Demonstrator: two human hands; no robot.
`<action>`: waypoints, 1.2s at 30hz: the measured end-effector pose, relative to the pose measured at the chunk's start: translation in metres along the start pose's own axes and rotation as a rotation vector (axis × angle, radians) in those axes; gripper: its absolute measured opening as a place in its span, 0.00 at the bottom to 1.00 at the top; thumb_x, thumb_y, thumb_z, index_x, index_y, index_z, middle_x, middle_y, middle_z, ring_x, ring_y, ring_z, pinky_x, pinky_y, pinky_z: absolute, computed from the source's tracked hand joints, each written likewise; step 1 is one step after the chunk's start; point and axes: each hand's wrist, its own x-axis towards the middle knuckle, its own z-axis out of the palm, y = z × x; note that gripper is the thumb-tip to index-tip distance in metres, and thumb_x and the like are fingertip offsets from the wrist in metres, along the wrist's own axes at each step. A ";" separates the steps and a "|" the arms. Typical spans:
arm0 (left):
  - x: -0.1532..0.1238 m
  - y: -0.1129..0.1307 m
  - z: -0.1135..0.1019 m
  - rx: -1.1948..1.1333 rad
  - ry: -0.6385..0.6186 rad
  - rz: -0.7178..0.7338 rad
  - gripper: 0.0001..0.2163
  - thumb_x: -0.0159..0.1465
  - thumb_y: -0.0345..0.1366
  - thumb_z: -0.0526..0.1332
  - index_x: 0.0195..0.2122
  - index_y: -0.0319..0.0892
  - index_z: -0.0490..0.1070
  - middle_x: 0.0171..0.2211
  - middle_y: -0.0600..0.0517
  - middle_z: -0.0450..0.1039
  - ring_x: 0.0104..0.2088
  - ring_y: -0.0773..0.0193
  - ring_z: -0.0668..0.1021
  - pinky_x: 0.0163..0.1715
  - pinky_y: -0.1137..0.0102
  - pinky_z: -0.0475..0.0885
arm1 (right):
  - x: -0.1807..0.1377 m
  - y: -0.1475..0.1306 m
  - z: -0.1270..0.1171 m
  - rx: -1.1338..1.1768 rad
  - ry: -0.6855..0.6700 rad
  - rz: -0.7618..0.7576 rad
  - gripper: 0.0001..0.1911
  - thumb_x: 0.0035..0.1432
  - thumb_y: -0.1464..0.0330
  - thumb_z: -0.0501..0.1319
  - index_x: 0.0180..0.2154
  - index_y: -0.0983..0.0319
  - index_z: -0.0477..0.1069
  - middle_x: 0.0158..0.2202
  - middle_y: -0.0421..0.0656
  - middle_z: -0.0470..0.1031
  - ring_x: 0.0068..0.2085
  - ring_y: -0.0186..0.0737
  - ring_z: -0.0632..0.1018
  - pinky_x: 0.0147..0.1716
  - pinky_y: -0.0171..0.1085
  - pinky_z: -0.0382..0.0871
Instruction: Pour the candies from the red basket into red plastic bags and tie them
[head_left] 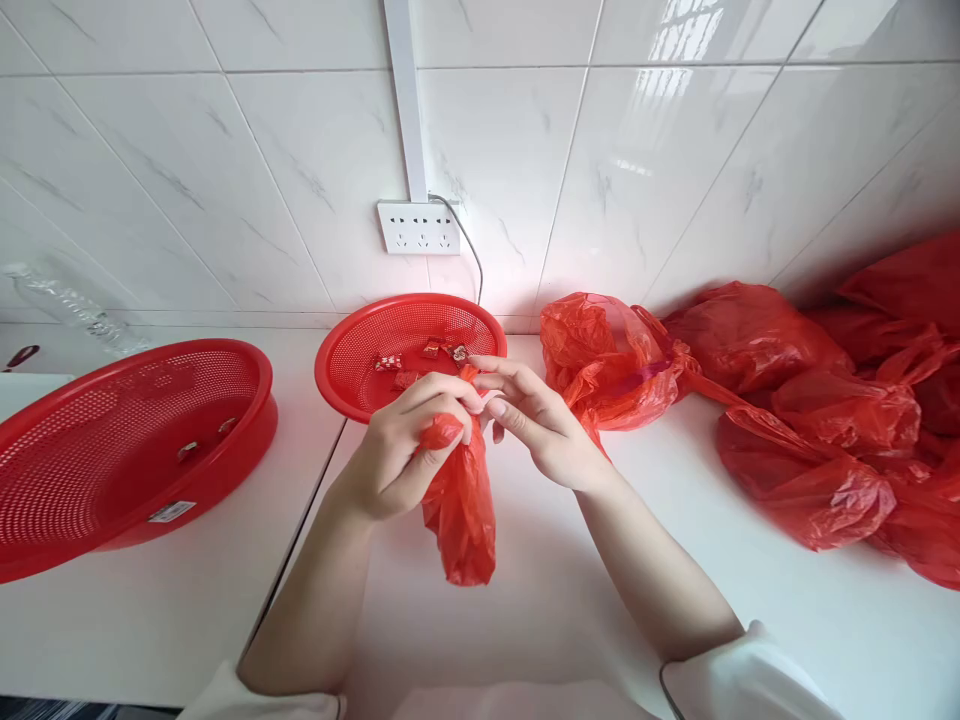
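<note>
A small red plastic bag [465, 530] hangs above the table between my hands, its gathered neck pointing upward. My left hand [409, 445] is closed around the neck, with a bit of red plastic sticking out between thumb and fingers. At the top of the bag, the thumb and fingertips of my right hand [536, 420] pinch the twisted plastic, its other fingers loosely stretched. Behind them is a round red mesh basket [337, 375], with several small wrapped pieces [388, 363] inside. What the hanging bag contains is hidden.
On the left stands a larger red basket [259, 375] holding a few small pieces. A clear plastic bottle [79, 310] lies near the wall. Several red plastic bags [757, 335] are heaped at right, beside a loose open one [611, 355]. A power strip [418, 228] is on the tiled wall.
</note>
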 end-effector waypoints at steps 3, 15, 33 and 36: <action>-0.001 -0.006 0.001 -0.265 -0.054 -0.094 0.12 0.71 0.33 0.49 0.34 0.42 0.70 0.42 0.46 0.72 0.41 0.59 0.77 0.43 0.61 0.74 | 0.001 0.003 -0.005 0.055 0.014 0.002 0.16 0.65 0.64 0.61 0.54 0.55 0.67 0.41 0.42 0.74 0.37 0.35 0.76 0.36 0.37 0.73; -0.005 -0.018 -0.006 0.265 0.191 -0.032 0.08 0.67 0.27 0.56 0.34 0.42 0.74 0.29 0.51 0.73 0.31 0.66 0.75 0.30 0.70 0.70 | -0.003 -0.010 -0.029 0.233 -0.060 0.091 0.17 0.62 0.58 0.62 0.25 0.60 0.65 0.38 0.43 0.72 0.42 0.40 0.74 0.47 0.42 0.69; -0.017 -0.018 -0.063 0.178 0.099 -0.517 0.18 0.67 0.37 0.57 0.19 0.42 0.65 0.19 0.56 0.64 0.23 0.69 0.68 0.26 0.70 0.62 | -0.031 -0.034 -0.111 -0.564 0.657 0.070 0.32 0.66 0.47 0.47 0.17 0.58 0.63 0.21 0.42 0.65 0.45 0.46 0.74 0.45 0.41 0.63; -0.016 -0.021 -0.063 0.111 -0.043 -0.670 0.18 0.67 0.42 0.57 0.20 0.42 0.66 0.20 0.55 0.66 0.24 0.68 0.70 0.28 0.71 0.64 | -0.036 -0.038 -0.115 -0.612 0.512 0.185 0.30 0.63 0.47 0.53 0.18 0.60 0.62 0.26 0.42 0.68 0.37 0.43 0.74 0.35 0.39 0.64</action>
